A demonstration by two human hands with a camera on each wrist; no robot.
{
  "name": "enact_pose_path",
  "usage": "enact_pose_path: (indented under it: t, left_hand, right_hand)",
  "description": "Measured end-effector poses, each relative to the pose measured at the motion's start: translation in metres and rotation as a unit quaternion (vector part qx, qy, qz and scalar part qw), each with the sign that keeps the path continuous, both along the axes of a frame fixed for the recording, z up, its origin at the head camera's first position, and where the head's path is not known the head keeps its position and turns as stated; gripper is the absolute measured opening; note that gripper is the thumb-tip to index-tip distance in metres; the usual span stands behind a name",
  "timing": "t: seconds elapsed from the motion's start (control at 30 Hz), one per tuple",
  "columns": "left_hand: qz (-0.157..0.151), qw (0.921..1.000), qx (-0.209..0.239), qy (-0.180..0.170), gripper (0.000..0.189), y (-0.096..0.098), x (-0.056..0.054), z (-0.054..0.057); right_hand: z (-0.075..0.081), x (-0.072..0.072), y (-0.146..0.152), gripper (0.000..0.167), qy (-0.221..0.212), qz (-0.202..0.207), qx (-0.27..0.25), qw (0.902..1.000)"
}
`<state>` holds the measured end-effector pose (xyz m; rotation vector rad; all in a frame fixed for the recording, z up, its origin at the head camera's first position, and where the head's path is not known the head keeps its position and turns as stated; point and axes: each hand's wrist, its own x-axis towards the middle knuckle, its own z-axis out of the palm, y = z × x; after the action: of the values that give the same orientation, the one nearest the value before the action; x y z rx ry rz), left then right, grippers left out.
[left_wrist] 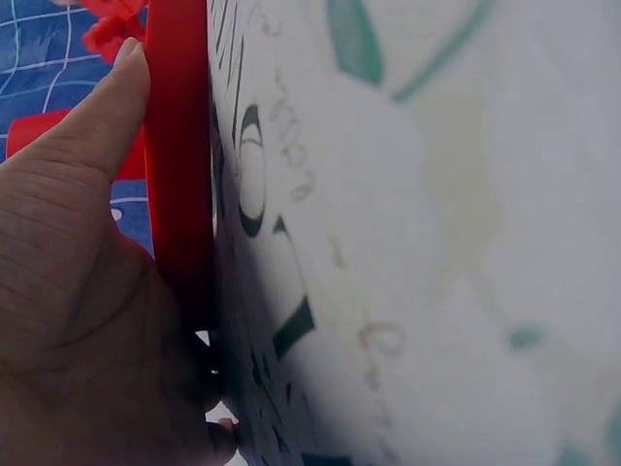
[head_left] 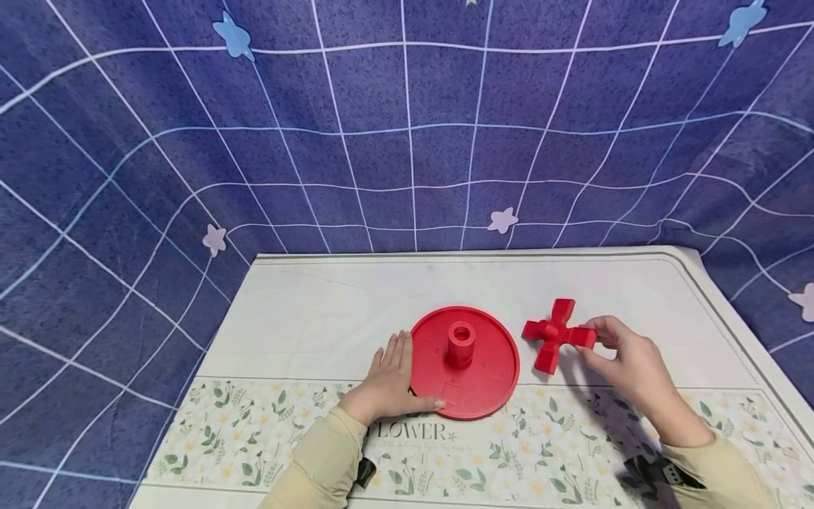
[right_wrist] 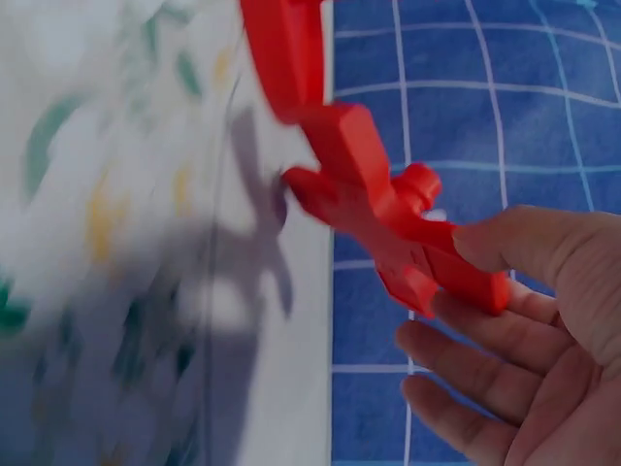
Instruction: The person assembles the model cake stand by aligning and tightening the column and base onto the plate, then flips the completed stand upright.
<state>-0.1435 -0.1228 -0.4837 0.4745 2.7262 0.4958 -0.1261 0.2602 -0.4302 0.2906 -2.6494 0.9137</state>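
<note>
In the head view, a round red plate (head_left: 490, 385) with a raised rim lies on the table, a hollow red post (head_left: 461, 345) standing upright at its middle. My left hand (head_left: 393, 385) rests against the plate's left edge, fingers straight and thumb reaching over the near rim. The left wrist view shows that thumb (left_wrist: 112, 121) along the plate's rim (left_wrist: 179, 175). Right of the plate, my right hand (head_left: 626, 364) pinches one arm of a red cross-shaped piece (head_left: 555, 334). This piece (right_wrist: 374, 214) has a round stub at its centre and hangs above the tablecloth.
A white tablecloth (head_left: 331, 297) with a floral band (head_left: 254, 431) covers the table. Behind and beside it hangs a blue curtain (head_left: 381, 155) with a white grid and stars. Dark wrist straps (head_left: 680, 474) show at the sleeves.
</note>
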Motion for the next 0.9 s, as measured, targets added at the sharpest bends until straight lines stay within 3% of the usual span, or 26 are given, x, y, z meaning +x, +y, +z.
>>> enact_pose_path:
  t: [0.43, 0.7, 0.9]
  left_hand:
    - [-0.007, 0.9999, -0.003, 0.006, 0.134, 0.0, 0.0, 0.0]
    - [-0.009, 0.9999, -0.004, 0.007, 0.134, 0.0, 0.002, 0.002]
    - [-0.003, 0.9999, -0.011, 0.008, 0.135, 0.0, 0.0, -0.002]
  right_hand:
    - [0.025, -0.006, -0.048, 0.048, 0.1, 0.06, -0.087, 0.9894]
    - [0.039, -0.015, -0.085, 0.045, 0.134, 0.144, -0.106, 0.9747]
    - [0.041, -0.022, -0.105, 0.045, 0.138, 0.2, -0.102, 0.9647]
